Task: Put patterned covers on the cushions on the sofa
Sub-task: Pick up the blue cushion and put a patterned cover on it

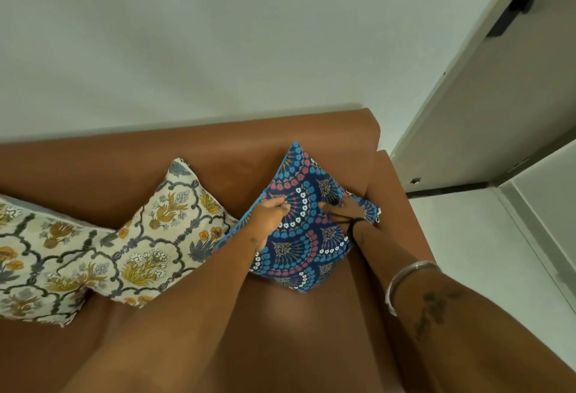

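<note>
A cushion in a dark blue cover with blue, pink and white fan patterns (307,236) stands on one corner at the right end of the brown sofa (218,155), leaning on the backrest. My left hand (271,215) rests on its left side with the fingers curled against the fabric. My right hand (343,210) lies flat on its right corner, fingers spread. Two cushions in cream covers with yellow and grey flowers lie to the left: one (165,236) beside the blue one, another (37,265) at the frame's left edge.
The sofa's right armrest (396,199) runs close beside the blue cushion. A white wall rises behind the sofa. To the right are a door frame (452,96) and pale floor tiles (467,236).
</note>
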